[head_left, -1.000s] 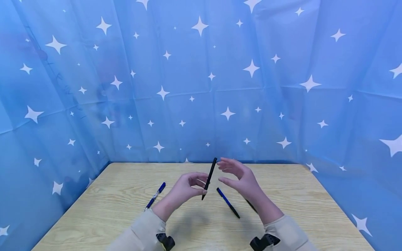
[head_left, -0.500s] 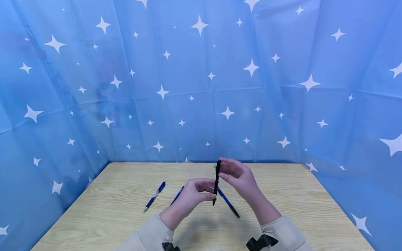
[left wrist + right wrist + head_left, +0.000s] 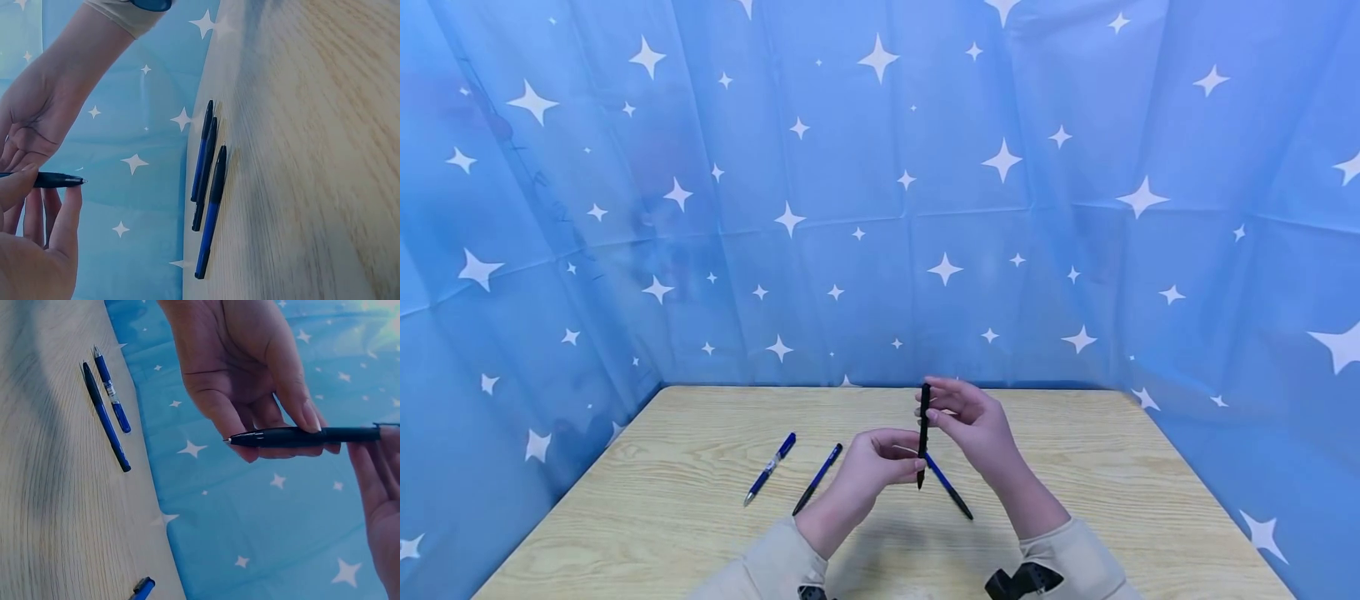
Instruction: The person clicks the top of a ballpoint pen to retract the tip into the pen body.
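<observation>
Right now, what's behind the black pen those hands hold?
In the head view, part of the right hand, the wooden table and a blue pen. That pen's far end is hidden; the black pen seems to cover it.

The black pen [image 3: 923,437] has a pale tan, wood-grained counter [image 3: 1097,475] beneath it, a blue-and-black pen [image 3: 817,480] to its left, a blue pen with a whitish band [image 3: 767,473] farther left, a second blue-and-black pen [image 3: 951,489] to its right and, behind it, blue cloth [image 3: 850,167] patterned with white four-pointed stars.

Slim black pen [image 3: 923,435], nearly upright, tip [image 3: 229,440] bare, pointing down, raised above table [image 3: 1075,467].
</observation>
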Available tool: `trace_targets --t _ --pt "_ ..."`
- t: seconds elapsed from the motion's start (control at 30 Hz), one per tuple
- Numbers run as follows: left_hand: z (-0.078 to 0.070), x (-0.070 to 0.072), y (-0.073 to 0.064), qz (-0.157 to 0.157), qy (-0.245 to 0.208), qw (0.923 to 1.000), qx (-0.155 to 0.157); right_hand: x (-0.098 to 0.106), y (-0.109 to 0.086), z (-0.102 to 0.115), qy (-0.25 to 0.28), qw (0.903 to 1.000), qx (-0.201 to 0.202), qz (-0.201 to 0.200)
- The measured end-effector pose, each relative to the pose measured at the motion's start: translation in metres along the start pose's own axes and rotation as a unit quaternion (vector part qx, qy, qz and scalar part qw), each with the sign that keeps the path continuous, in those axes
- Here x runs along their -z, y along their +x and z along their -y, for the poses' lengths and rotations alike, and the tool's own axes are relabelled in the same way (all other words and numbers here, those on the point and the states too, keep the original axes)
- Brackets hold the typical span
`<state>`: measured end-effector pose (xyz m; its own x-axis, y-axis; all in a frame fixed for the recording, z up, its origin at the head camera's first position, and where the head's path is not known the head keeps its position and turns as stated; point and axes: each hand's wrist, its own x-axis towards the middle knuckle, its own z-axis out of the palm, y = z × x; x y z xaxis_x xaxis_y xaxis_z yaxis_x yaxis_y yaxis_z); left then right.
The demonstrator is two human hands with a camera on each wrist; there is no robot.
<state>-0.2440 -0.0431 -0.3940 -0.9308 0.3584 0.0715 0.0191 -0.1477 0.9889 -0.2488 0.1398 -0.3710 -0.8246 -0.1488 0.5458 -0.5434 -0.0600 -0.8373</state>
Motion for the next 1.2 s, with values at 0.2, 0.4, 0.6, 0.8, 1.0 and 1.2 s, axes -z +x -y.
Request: trace_targets --t 0.2,0.4,0.6,0.8,1.0,1.2 --pt "0.0 -0.004 -0.001 -0.015 -0.006 0.9998 -0.009 0.0 0.0 0.002 0.017 0.9998 -0.001 -0.003" --pt "-0.001 -0.006 0.001 -0.02 0.009 0.9997 -0.009 0.001 0.001 0.004 0.022 0.9997 0.002 -0.003" --pt "-0.003 -0.007 0.001 -0.018 0.015 0.9996 -0.014 0.002 0.002 0.003 0.038 0.9993 0.004 -0.003" --pt "-0.007 -0.008 0.0 -0.023 0.023 0.9994 -0.012 0.002 0.002 0.003 0.039 0.9992 0.009 -0.001" --pt "-0.008 -0.01 -0.001 -0.029 0.04 0.9986 -0.018 0.003 0.001 0.003 0.044 0.999 0.01 0.0" --pt "-0.01 -0.01 -0.002 -0.031 0.054 0.9978 -0.021 0.004 0.002 0.002 0.049 0.9988 0.007 0.002"
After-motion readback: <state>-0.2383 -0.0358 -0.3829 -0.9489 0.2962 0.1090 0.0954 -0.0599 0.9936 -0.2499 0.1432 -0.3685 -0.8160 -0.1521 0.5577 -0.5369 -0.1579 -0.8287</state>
